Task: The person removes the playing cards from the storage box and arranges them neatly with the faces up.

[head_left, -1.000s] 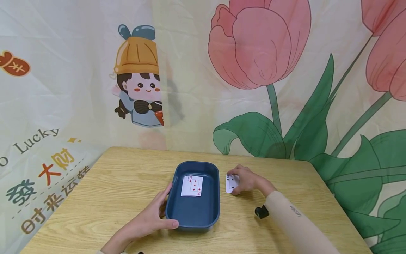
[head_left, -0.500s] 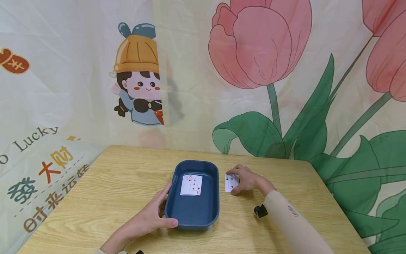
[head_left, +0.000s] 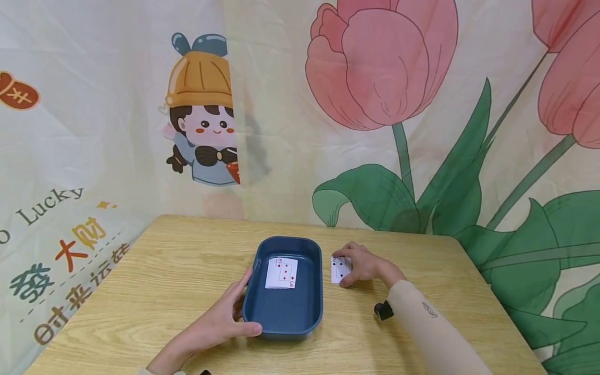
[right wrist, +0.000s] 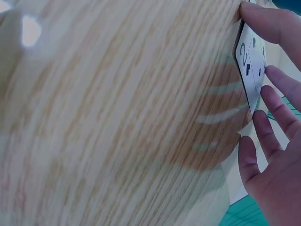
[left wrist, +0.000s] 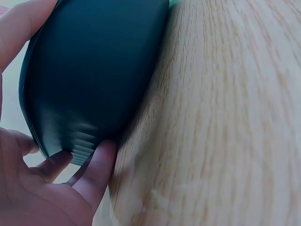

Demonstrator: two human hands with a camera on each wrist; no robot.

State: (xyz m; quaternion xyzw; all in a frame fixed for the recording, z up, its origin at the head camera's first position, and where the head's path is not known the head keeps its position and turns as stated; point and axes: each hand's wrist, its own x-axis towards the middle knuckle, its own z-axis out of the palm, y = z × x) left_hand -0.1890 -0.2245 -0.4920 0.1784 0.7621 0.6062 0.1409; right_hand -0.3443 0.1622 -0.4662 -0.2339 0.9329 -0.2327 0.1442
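Observation:
A dark blue rectangular tray (head_left: pixel 283 317) stands on the wooden table. My left hand (head_left: pixel 222 320) holds its left side, the thumb at the near corner and the fingers along the outer wall. In the left wrist view, fingertips (left wrist: pixel 104 153) touch the tray's wall (left wrist: pixel 94 70) low down. Inside the tray lies a small stack of playing cards (head_left: pixel 281 273), a red diamond card on top. Right of the tray, my right hand (head_left: pixel 365 264) pinches a black-suited playing card (head_left: pixel 339 270) by its edges, thumb opposite fingers. The card (right wrist: pixel 251 63) looks flat on or just above the table.
The wooden table (head_left: pixel 178 271) reaches out on both sides of the tray. A printed curtain (head_left: pixel 276 104) with tulips and a cartoon figure hangs behind its far edge. A black wrist device (head_left: pixel 384 311) sits under the right sleeve (head_left: pixel 431 328).

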